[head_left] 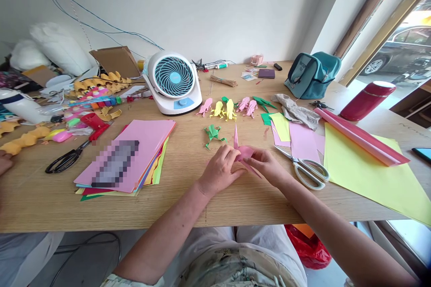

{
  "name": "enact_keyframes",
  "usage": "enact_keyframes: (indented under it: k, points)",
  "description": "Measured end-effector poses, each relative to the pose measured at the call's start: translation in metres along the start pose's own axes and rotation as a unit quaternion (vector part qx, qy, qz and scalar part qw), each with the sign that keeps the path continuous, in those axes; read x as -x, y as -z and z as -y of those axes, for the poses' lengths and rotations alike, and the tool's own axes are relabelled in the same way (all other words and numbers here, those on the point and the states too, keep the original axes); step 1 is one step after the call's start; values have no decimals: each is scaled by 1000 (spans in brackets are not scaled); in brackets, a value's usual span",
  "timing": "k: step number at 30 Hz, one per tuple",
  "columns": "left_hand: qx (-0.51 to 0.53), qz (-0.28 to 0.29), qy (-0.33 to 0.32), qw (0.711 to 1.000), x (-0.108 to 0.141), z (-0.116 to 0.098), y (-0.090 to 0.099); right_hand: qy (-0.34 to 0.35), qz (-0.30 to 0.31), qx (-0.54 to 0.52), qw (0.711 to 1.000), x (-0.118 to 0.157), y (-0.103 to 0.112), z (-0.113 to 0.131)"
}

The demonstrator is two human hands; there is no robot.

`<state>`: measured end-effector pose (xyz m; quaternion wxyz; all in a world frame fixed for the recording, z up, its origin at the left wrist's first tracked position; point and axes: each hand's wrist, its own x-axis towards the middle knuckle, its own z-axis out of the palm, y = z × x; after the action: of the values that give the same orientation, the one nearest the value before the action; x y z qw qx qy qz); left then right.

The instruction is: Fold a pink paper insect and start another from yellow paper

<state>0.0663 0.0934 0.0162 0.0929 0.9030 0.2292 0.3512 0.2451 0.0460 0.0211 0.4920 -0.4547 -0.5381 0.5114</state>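
Between my hands is a pink origami piece [244, 152], partly folded, with one thin point standing up and another slanting down to the right. My left hand [220, 166] grips its left side, fingers closed on the paper. On its right side, my right hand [264, 164] pinches the paper between thumb and fingers. Just beyond my left hand sits a green folded paper frog [213, 133]. Behind it several pink, yellow and green folded figures [230, 110] stand in a row. White-handled scissors [308, 171] lie right of my right hand.
A stack of coloured paper [148, 132] and black-handled scissors [63, 158] lie to the left. A white fan [173, 80] stands behind. To the right are cut paper pieces [303, 140], yellow sheets [367, 179], a pink roll [363, 136] and a red flask [367, 101]. Another person's hand [4, 161] shows far left.
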Motion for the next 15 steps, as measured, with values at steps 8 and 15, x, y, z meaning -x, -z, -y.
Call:
enact_keyframes:
  k: [8,15]
  points:
    - [108,-146,162,970,0,5,-7,25,21,-18,999,-2,-2,-2]
    - [333,-18,270,903,-7,12,5,93,19,82,992,-1,2,-4]
